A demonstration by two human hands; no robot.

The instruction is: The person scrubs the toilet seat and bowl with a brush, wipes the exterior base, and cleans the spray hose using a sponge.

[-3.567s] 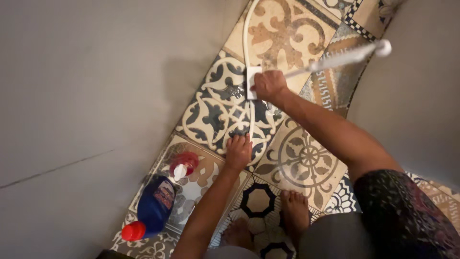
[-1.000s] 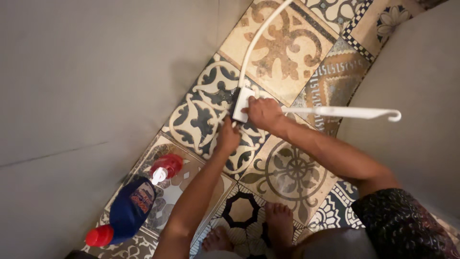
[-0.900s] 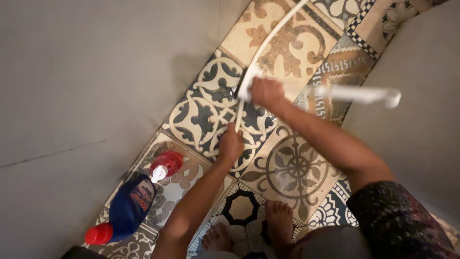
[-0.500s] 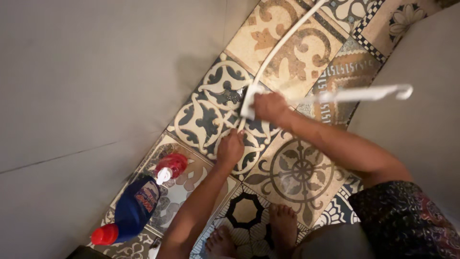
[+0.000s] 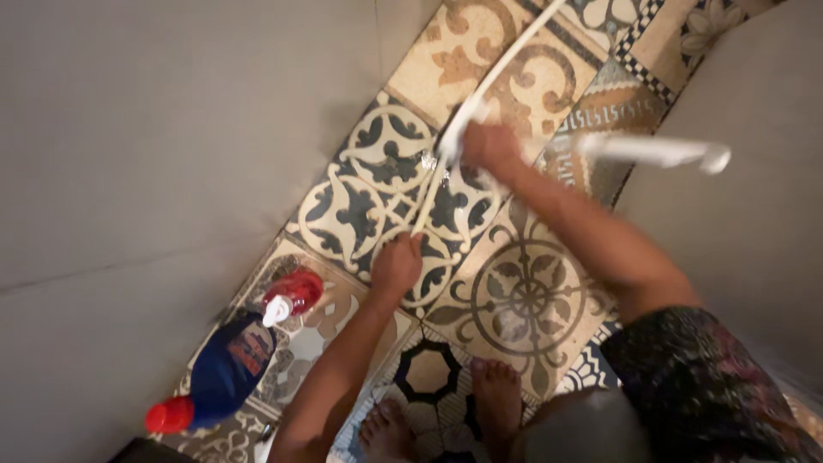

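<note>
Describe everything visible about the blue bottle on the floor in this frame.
The blue bottle lies on its side on the patterned tile floor, close to the grey wall. It looks like plastic, with a red and white label on its body and a red cap pointing toward the bottom left. Neither hand touches it; the left hand is nearest.

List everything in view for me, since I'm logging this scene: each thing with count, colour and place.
hose: one, white, running from top centre down to the left hand
brush with long handle: one, white, blurred, at the right hand
bottle: one, blue with red cap, lying lower left
loose cap: one, red with white nozzle, beside the bottle
floor tiles: many, patterned
walls: grey, both sides
feet: two, bare, bottom centre
left hand: holding the hose end
right hand: gripping the brush
</note>
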